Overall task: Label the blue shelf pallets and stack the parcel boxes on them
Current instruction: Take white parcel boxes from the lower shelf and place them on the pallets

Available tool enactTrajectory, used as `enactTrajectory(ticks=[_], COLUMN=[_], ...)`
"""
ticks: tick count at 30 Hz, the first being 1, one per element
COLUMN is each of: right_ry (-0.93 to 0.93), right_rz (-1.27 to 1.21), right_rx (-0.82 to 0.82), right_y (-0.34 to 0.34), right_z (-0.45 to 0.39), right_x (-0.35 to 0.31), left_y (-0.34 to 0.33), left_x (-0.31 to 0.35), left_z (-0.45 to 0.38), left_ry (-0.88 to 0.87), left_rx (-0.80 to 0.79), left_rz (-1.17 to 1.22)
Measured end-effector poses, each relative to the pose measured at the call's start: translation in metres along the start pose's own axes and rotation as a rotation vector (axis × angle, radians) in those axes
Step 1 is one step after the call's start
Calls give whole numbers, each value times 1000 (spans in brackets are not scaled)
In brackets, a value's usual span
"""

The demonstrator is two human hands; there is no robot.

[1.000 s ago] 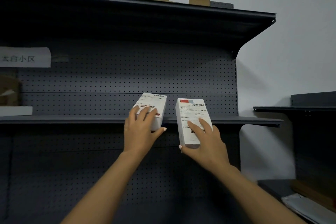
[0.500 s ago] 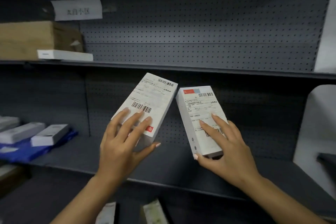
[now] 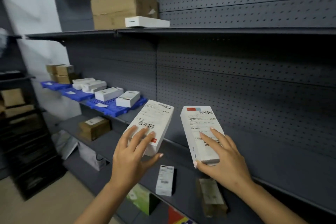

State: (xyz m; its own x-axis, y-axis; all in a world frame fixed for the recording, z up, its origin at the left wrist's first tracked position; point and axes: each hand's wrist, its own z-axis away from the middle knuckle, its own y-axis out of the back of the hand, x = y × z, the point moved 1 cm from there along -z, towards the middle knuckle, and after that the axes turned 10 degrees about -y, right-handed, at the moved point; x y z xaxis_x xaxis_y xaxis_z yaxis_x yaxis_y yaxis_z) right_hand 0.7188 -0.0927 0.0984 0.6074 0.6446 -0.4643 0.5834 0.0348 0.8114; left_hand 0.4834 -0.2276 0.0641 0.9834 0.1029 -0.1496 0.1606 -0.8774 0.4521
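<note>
Left hand held left box, fingers on label, thumb under near end. Right hand held right box same way. Both boxes in air, side by side, not touching.

Boxes looked light, stiff, smooth card. Might slip. Best hold: fingers on top, thumb under.

Past left hand, up and left: blue pallets in row on shelf. Nearest one held two white boxes and paper slip. Farther ones held more white boxes, then brown boxes.
</note>
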Motion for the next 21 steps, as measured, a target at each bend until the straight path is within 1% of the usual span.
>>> enactTrajectory(ticks=[5,12,16,21], right_ry=[54,105,114,113], right_rz=[-19,-76,-127,-158], right_rx=[-35,-83,-86,-95], right_y=[-56,-130,-162,-198], right_z=[-33,-89,-123,-167], right_x=[-58,-159,-203,-231], left_y=[15,38,33,14], left_x=[-80,-207,-264,-315], left_z=[25,44,48,49], left_ry=[-10,-23,3,49], left_rx=[-44,-42,-43,-87], left_rz=[-35,-56,-65,-80])
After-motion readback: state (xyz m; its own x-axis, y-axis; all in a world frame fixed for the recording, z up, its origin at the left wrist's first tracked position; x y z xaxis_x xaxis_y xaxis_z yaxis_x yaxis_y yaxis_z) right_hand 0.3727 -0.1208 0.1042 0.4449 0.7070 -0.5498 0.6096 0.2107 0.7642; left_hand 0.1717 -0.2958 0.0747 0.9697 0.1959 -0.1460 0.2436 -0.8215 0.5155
